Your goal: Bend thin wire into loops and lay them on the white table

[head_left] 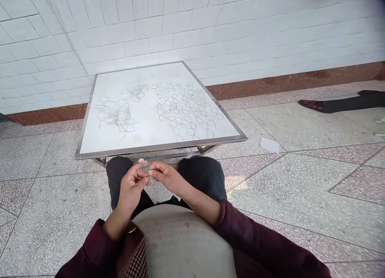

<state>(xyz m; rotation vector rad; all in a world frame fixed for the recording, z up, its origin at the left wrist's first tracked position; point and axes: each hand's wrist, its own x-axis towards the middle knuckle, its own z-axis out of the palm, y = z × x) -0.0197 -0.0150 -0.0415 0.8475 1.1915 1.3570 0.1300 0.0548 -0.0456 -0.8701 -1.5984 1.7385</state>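
Both hands meet above my lap, just in front of the table's near edge. My left hand pinches a thin dark wire bent into loops; a light-coloured wrap shows on one fingertip. My right hand closes thumb and finger on the same wire, close beside the left fingertips. On the white table, a tangled pile of bent wires lies at the left, with a smaller heap behind it. Many double-loop wire pieces are spread over the right half.
The table has a metal rim and stands by a white tiled wall. A person's leg and dark red shoe show at the right. A white scrap lies on the speckled floor.
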